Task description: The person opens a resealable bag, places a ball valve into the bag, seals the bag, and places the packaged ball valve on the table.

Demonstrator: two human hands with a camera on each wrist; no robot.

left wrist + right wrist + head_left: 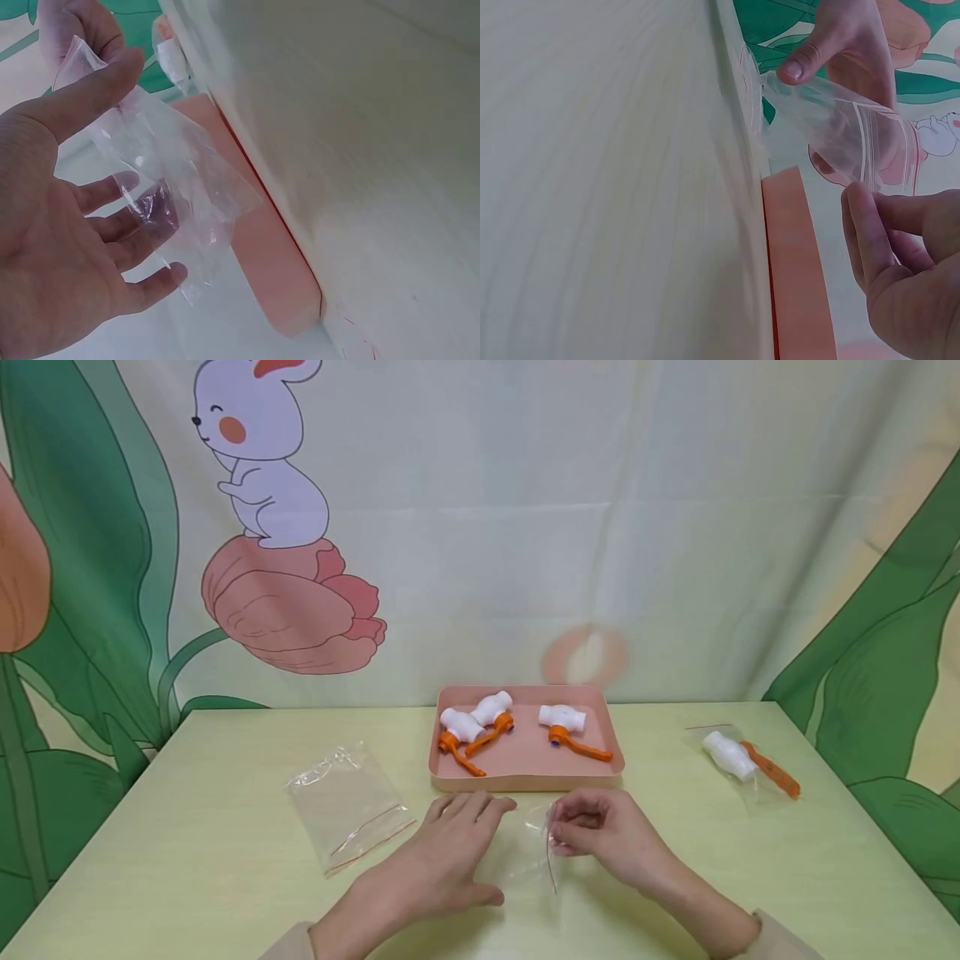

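A clear zip bag (525, 853) with a red line along its mouth hangs between the two hands above the table. My right hand (611, 837) pinches it at the mouth edge between thumb and fingers, seen closely in the right wrist view, where the bag (829, 124) looks flat and without contents. The left hand (446, 864) is on the bag's other side, thumb and fingers spread apart; in the left wrist view the bag (199, 169) lies across the gap in front of its palm. Whether the left fingers touch the film is hard to tell.
Behind the hands stands a pink tray (525, 783) holding white valves with orange handles, one being the valve (562, 718) at right. Flat clear zip bags (345, 810) lie on the left. A bagged valve (731, 756) lies on the right. A printed curtain (480, 527) backs the table.
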